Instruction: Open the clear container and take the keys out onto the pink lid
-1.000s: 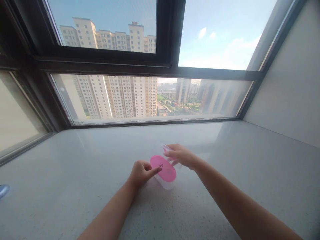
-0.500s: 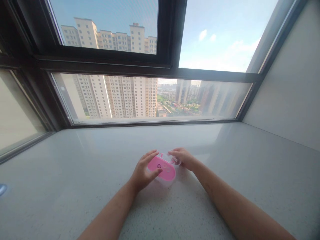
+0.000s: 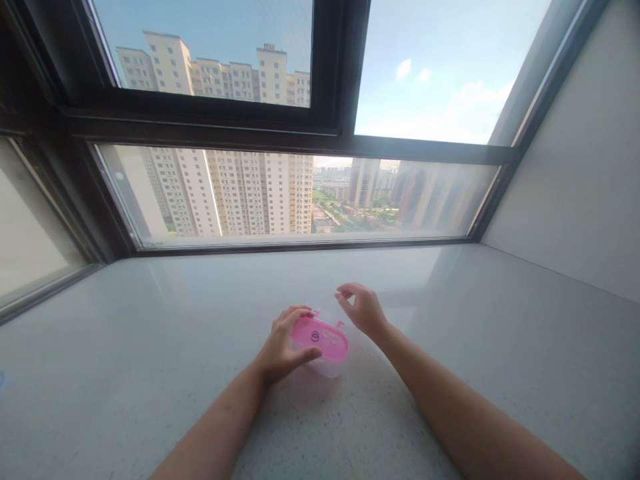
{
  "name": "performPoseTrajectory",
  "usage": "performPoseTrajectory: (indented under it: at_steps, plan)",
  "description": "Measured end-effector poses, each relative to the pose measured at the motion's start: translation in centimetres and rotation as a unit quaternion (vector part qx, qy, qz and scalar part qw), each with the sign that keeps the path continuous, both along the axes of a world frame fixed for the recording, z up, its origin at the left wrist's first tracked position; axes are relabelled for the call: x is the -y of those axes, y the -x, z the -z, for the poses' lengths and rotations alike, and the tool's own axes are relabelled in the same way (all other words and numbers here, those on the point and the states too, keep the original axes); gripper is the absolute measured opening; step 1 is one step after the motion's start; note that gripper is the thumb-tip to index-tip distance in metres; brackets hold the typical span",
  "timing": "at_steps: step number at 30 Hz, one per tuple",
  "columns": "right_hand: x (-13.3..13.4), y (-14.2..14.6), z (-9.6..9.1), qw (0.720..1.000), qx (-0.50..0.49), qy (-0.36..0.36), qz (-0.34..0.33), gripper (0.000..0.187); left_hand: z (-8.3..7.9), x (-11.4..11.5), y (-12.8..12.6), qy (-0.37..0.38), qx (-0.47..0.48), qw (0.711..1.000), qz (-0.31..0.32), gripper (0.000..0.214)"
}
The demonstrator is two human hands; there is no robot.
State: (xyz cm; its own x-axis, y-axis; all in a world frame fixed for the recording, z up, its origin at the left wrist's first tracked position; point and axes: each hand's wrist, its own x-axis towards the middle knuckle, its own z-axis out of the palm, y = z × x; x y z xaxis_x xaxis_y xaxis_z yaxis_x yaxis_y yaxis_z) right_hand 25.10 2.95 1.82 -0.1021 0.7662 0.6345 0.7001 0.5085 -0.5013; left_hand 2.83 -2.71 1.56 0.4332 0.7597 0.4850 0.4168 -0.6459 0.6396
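Observation:
A small oval clear plastic container with a pink lid (image 3: 323,340) sits on the pale stone sill (image 3: 150,347). My left hand (image 3: 281,345) curls round its left end, thumb along the near side and fingers over the far edge, gripping it. Just right of the container my right hand (image 3: 361,309) hovers a little above the sill. Its fingers are loosely bent and apart, and they hold nothing. It is not touching the lid.
A wide window with a dark frame (image 3: 300,137) runs along the back of the sill, with tall buildings beyond. A grey wall (image 3: 575,193) rises on the right. A side pane (image 3: 35,240) closes the left.
My right hand has let go of the container's far right end and lifted clear. My left hand has shifted from pressing the lid to gripping the container's left end. The clear flap is no longer raised.

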Motion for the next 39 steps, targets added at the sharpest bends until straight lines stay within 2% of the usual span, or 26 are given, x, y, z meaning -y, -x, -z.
performPoseTrajectory:
  at_steps: [4,7,11,14,17,21,28,32,39]
  plan:
    - [0.3,0.2,-0.6,1.0,0.018,-0.02,-0.015,0.014,-0.2,0.2,0.0,-0.001,-0.017,1.0,-0.006,0.056]
    - [0.8,0.7,-1.0,0.999,0.008,-0.022,-0.03,0.013,-0.2,0.2,-0.2,-0.006,-0.032,0.998,-0.045,0.056]
    - [1.8,1.8,-1.2,0.994,-0.02,0.041,-0.094,0.016,-0.1,0.1,-0.4,-0.006,-0.037,0.989,-0.142,0.058]
    - [2.4,2.5,-1.0,0.984,-0.015,0.077,-0.161,0.019,0.1,-0.1,-0.4,0.009,-0.031,0.983,-0.18,0.06]
    - [2.8,2.8,-0.4,0.982,-0.022,0.07,-0.174,0.02,0.2,-0.3,-0.3,0.019,-0.022,0.982,-0.186,0.06]
    - [2.9,3.0,0.2,0.985,-0.036,0.021,-0.169,0.02,0.4,-0.4,-0.3,0.021,0.013,0.985,-0.168,0.06]
    - [3.2,3.1,0.0,0.985,-0.041,-0.026,-0.167,0.019,0.5,-0.5,-0.4,0.021,0.04,0.986,-0.16,0.066]
    - [3.2,3.2,-0.2,0.985,-0.045,-0.032,-0.165,0.017,0.6,-0.5,-0.5,0.039,0.045,0.982,-0.179,0.074]
    - [3.1,3.5,0.1,0.991,-0.037,-0.015,-0.13,0.016,0.6,-0.6,-0.4,0.028,0.054,0.982,-0.176,0.07]
